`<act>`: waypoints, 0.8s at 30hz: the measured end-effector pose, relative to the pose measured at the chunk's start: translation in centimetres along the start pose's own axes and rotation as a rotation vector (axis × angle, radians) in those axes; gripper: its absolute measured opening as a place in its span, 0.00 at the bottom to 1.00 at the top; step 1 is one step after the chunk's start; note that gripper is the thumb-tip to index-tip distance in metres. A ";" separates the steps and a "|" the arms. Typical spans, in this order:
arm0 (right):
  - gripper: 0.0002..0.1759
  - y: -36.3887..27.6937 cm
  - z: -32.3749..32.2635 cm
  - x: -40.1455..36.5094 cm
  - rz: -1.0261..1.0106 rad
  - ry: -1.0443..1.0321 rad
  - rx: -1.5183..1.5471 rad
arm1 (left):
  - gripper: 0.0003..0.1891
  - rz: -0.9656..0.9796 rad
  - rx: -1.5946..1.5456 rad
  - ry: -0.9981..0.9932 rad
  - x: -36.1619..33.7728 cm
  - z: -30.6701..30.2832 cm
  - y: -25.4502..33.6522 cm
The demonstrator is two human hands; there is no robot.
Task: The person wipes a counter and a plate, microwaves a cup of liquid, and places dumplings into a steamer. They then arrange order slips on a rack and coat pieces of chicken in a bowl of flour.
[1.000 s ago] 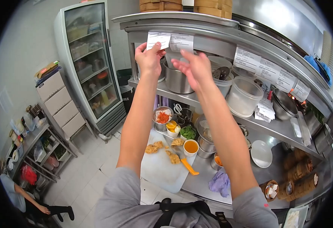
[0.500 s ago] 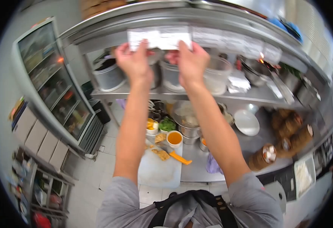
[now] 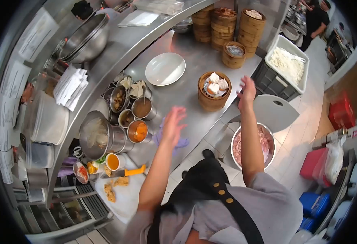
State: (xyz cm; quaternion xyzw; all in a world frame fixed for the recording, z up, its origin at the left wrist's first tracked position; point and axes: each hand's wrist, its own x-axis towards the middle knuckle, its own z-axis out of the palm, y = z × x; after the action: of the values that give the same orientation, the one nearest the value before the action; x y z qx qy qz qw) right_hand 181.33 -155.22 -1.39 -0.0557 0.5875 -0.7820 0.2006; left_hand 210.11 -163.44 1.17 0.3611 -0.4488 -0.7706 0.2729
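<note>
Both my hands reach over the steel counter (image 3: 174, 97) with nothing in them. My left hand (image 3: 173, 125) is open and slightly blurred, its fingers apart, above the counter near a purple cloth (image 3: 181, 142). My right hand (image 3: 247, 92) is also open, fingers spread, just right of a bamboo steamer (image 3: 212, 103); a small gap shows between them. Several pale buns (image 3: 213, 88) sit in the steamer's top. Beyond my left hand lies a white oval plate (image 3: 165, 69).
More bamboo steamers (image 3: 224, 28) stand at the back. Metal pots, including one of orange pieces (image 3: 138, 131), line the left. A knife (image 3: 125, 172) lies by a cutting board (image 3: 123, 197). Below the counter edge is a bowl of raw meat (image 3: 237, 148). A person (image 3: 317, 20) stands far right.
Half a second ago both hands held white paper at the rail above the shelf. They have let go and come down, and the view has swung right toward the steamers.
</note>
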 end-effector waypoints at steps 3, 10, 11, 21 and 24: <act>0.37 5.3 -0.8 4.6 0.408 -0.149 -0.216 | 0.50 -0.233 -0.039 0.005 12.9 3.9 -5.2; 0.32 8.6 2.2 4.1 0.723 -0.611 0.332 | 0.41 -0.125 -0.388 -0.075 17.8 5.0 -10.0; 0.32 10.6 1.5 4.7 0.645 -0.621 0.323 | 0.41 -0.102 -0.386 -0.051 16.3 5.3 -8.9; 0.31 4.9 3.7 -12.6 0.770 -0.818 0.081 | 0.29 0.066 -0.590 0.192 -3.4 -1.2 -7.2; 0.31 4.4 6.0 -21.1 0.851 -1.039 0.055 | 0.26 0.138 -0.594 0.390 -12.4 -5.2 -6.1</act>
State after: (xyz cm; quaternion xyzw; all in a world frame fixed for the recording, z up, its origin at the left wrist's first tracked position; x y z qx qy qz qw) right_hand 203.64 -153.56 -0.59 -0.1835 0.3652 -0.5209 0.7494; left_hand 220.99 -154.08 -2.14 0.3750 -0.1681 -0.7639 0.4976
